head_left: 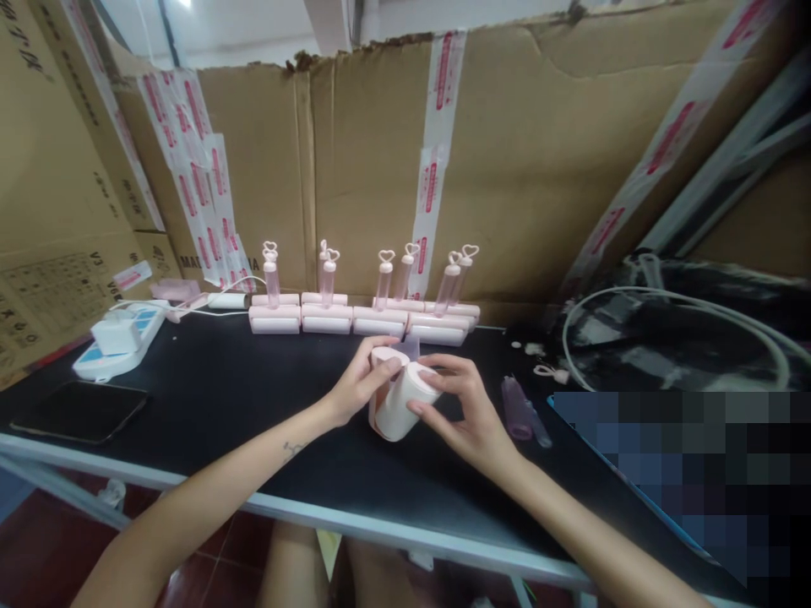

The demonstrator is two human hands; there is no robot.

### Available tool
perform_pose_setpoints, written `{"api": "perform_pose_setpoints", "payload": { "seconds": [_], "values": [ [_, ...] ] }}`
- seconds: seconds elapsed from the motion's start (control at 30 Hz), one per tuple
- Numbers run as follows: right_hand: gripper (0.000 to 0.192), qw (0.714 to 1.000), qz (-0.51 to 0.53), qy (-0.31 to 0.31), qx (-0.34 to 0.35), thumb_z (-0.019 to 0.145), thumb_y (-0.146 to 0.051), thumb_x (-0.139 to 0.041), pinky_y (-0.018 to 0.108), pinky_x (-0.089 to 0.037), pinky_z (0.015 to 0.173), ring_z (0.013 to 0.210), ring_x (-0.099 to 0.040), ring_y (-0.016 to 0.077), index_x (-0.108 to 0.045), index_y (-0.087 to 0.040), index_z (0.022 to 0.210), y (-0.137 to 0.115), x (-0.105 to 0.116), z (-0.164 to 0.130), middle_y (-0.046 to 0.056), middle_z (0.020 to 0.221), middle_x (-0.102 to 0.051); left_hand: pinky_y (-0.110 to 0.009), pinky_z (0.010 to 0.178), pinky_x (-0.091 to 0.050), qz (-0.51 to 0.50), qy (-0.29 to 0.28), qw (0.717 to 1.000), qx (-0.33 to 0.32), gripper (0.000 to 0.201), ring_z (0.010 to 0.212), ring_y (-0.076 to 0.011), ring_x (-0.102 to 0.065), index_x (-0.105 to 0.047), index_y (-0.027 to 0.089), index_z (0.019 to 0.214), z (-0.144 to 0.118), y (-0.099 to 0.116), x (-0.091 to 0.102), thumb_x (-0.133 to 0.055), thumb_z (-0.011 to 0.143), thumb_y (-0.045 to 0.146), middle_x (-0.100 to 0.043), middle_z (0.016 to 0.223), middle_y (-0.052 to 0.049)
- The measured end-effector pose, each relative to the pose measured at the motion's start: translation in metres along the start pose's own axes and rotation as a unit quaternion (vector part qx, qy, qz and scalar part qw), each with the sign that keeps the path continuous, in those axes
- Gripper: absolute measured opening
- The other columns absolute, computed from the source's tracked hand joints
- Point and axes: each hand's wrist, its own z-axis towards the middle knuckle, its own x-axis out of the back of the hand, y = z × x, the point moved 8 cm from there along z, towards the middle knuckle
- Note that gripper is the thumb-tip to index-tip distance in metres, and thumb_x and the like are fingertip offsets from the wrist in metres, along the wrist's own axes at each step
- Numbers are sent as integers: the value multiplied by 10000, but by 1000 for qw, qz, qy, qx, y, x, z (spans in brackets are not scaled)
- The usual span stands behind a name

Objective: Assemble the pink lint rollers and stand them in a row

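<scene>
At the centre of the frame, just above the black table [209, 397], a white roll [400, 404] is held together with a pale pink cover piece [380, 359] at its upper left end. The left hand [356, 387] closes its fingers around the pink end; the right hand [465, 412] is curled about the roll's right side, thumb and fingertips pressing the white surface. Both hands grip — neither is open.

To seat the two parts well, it is judged best to keep the roll's axis in line with the cover, press evenly from both ends, and avoid squeezing the soft white wall out of round.

Just right of the right hand lies a translucent purple tube [518, 409]. Above the hands, toward the cardboard wall [538, 152], stands a row of finished pink rollers [364, 314] with heart-topped handles upright. At the left edge lie a power strip [117, 338] and a dark phone [79, 411].
</scene>
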Motion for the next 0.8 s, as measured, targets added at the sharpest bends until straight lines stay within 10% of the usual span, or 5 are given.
{"api": "perform_pose_setpoints", "payload": {
  "seconds": [0.23,0.63,0.8],
  "values": [
    [402,994,-64,-74,45,808,-175,-575,368,-509,831,991,-528,199,-451,-262,1181,-10,-20,-10,103,1171,-365,-320,842,-418,29,-66,997,-16,988,919,-198,-529,-361,208,1204,1,-3,-3,-877,371,333,-515,992,-36],
    [534,948,25,-306,78,828,-452,-546,461,-316,1031,1275,-338,264,-388,-266,1303,-8,-36,33,103,1336,-428,-377,833,-423,-30,-117,992,45,841,967,-231,-539,-340,224,1100,2,-8,-1,-787,461,539,-488,1044,-69],
    [428,979,-54,-191,-52,864,-428,-488,432,-437,884,1060,-480,256,-438,-198,1222,14,-35,26,128,1127,-529,-343,799,-413,13,-51,995,84,735,905,-207,-539,-361,191,1048,6,-12,7,-585,590,720,-517,1012,-76]
  ]
}}
